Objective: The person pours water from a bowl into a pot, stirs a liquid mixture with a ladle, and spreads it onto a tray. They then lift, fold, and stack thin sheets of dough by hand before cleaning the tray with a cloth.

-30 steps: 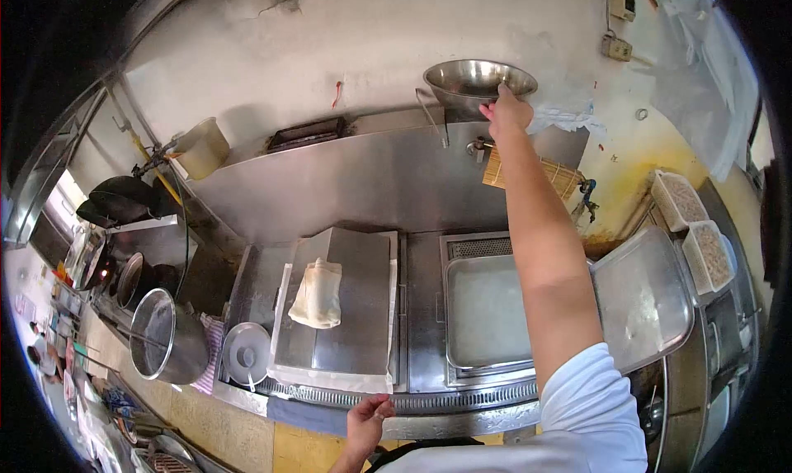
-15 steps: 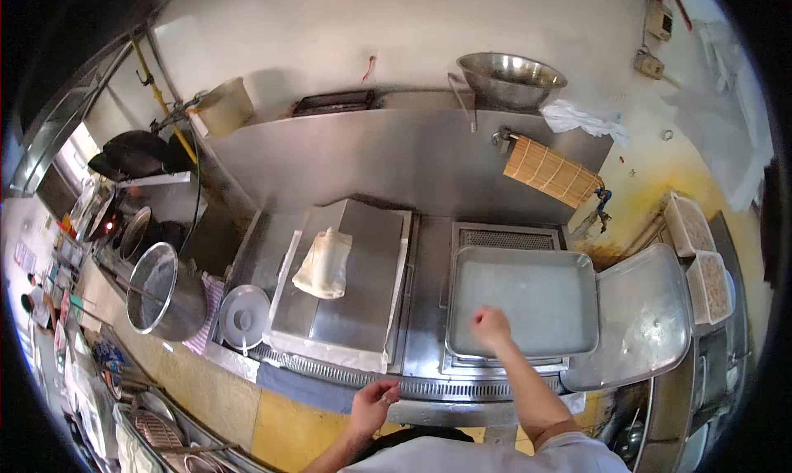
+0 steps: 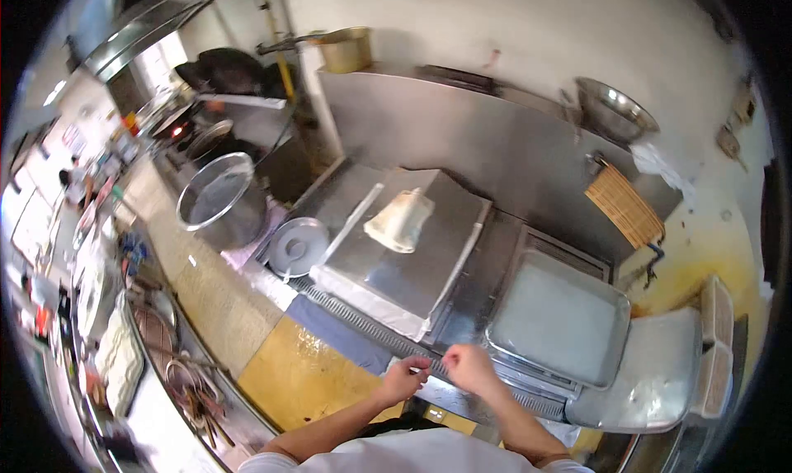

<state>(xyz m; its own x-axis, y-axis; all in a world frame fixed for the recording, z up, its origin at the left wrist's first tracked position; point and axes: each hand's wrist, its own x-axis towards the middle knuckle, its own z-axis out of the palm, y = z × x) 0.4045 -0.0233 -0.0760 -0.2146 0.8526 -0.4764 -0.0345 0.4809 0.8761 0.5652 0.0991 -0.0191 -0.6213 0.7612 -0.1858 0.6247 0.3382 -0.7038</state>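
Observation:
My left hand (image 3: 404, 379) is low at the centre, over the counter's front edge, its fingers loosely bent and apart. Close to its right is my right hand (image 3: 470, 369), closed with the fingertips pressed together; anything in them is too small to make out. Ahead of my hands stands a large metal box-shaped cover (image 3: 367, 268) with pale cloth along its lower edges. A folded, cream-coloured cloth (image 3: 402, 222) lies on top. To the right, a shallow rectangular metal tray (image 3: 561, 320) rests on the counter, its inside pale and smooth.
A second metal tray (image 3: 639, 382) lies at the right, beside white baskets (image 3: 716, 374). Left of the cover are a round lid (image 3: 297, 247) and a deep pot (image 3: 219, 201). A bamboo mat (image 3: 624, 205) hangs at the back, below a steel bowl (image 3: 615, 110). People are far left.
My right hand has left the space above the tray and come back toward my body, beside my left hand. The view has turned left and tilted.

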